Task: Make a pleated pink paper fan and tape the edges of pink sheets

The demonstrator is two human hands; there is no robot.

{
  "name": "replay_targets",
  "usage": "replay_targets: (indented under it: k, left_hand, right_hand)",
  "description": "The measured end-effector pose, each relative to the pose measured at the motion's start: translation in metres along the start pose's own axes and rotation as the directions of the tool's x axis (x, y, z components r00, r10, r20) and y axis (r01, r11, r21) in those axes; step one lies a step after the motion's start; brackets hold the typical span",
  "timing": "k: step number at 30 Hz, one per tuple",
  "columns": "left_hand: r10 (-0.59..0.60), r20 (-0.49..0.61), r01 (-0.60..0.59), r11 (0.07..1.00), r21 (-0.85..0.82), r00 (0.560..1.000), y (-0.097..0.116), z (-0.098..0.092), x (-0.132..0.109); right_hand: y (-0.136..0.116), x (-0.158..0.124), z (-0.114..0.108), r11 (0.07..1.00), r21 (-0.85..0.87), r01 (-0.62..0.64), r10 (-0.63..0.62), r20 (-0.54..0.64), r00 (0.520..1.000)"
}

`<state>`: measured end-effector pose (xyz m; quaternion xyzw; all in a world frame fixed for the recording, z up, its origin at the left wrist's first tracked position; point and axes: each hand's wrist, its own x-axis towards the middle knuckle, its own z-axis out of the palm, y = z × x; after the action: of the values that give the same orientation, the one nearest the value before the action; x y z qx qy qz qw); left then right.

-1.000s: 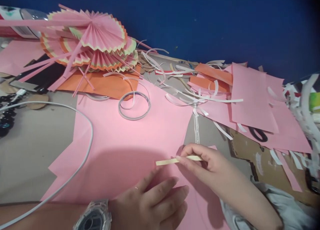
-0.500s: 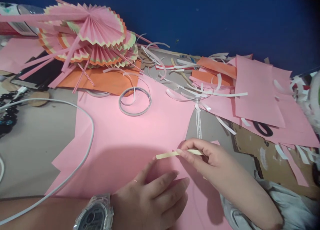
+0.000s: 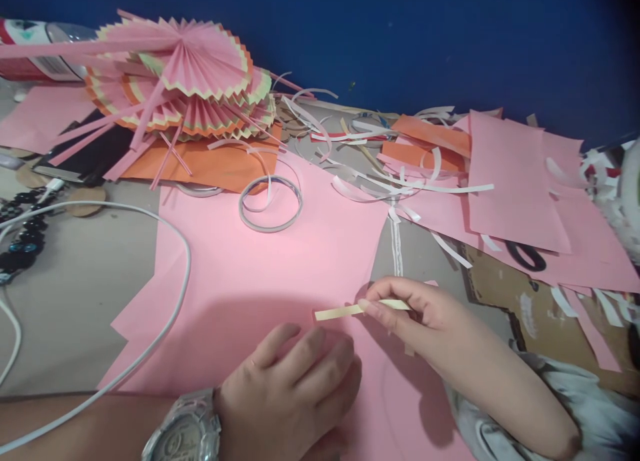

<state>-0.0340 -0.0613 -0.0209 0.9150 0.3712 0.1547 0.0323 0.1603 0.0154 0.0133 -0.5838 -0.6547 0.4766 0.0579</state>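
My right hand [image 3: 407,307] pinches a narrow pale-yellow paper strip [image 3: 337,312] between thumb and fingers. Its free end points left above a large pink paper sheet [image 3: 215,261], and a reddish edge shows at that tip. Beneath the palm a small pale piece sticks out, too hidden to name. My left hand [image 3: 295,387], with a clear watch [image 3: 185,431] on the wrist, is over the sheet just below the strip, apart from it. Its fingers are curled; their tips and whatever may be in them are hidden.
Pleated paper rosettes [image 3: 185,74] in pink, orange and yellow lie back left by a bottle [image 3: 43,51]. A ring-shaped coil [image 3: 270,204] rests on the pink sheet. White cable [image 3: 185,274] loops at left. Paper strips and stacked pink sheets [image 3: 515,181] cover the right, near cardboard [image 3: 540,334].
My left hand has drawn back from the strip's end, and its fingers have curled in. My right hand keeps its pinch, almost in the same place.
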Motion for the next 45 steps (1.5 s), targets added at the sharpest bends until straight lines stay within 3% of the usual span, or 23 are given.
replay_targets:
  k: [11, 34, 45]
  left_hand:
    - [-0.006, 0.037, -0.001, 0.985, 0.171, 0.999, 0.007, -0.008, -0.005]
    - [0.031, 0.041, -0.037, 0.988, 0.149, 0.999, 0.004, -0.009, -0.003]
    - [-0.007, 0.052, 0.000, 0.989, 0.145, 0.999, 0.006, -0.009, -0.005]
  right_hand:
    - [-0.005, -0.004, 0.005, 0.999, -0.021, -0.029, 0.029, -0.008, 1.000]
    - [-0.002, -0.007, 0.012, 0.976, -0.219, -0.005, -0.012, -0.073, 0.997]
    - [-0.003, -0.007, 0.012, 0.975, -0.224, 0.006, -0.024, -0.075, 0.997]
